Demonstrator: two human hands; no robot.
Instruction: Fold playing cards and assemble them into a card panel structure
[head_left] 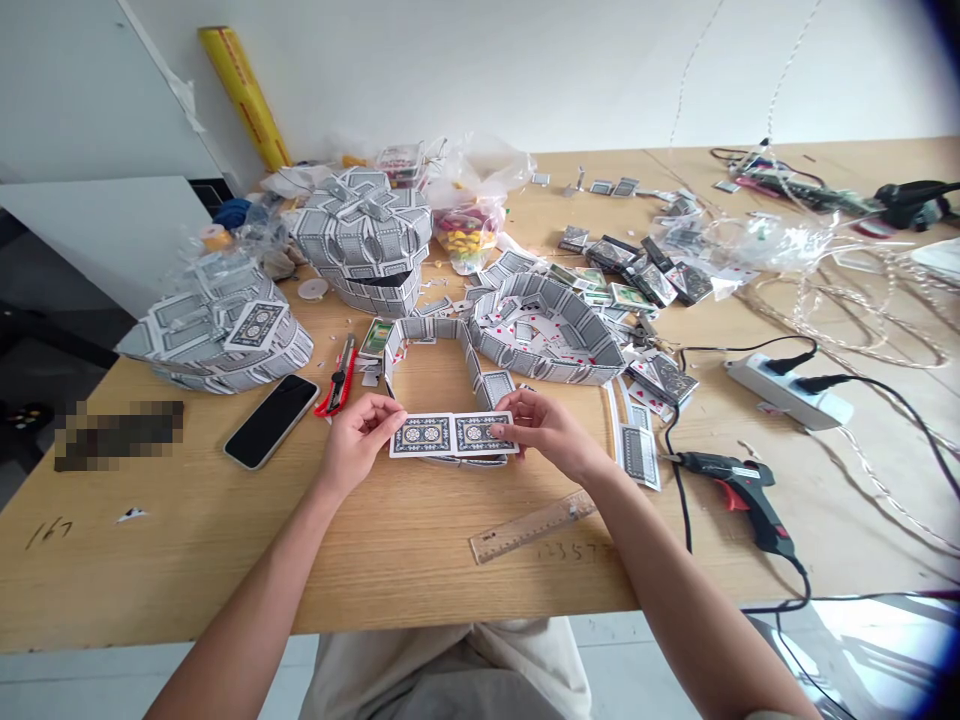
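Observation:
My left hand (358,437) pinches the left end of a strip of two joined playing cards (452,435), back pattern up. My right hand (544,427) grips the strip's right end. The strip lies across the open near side of a U-shaped wall of cards (433,345) standing on the wooden table (405,540). More cards lie just under the strip.
A phone (271,420) and a red box cutter (337,378) lie to the left, a wooden ruler (531,527) close in front, a black glue gun (739,490) and power strip (787,390) to the right. Card-built boxes (361,240) and loose cards stand behind.

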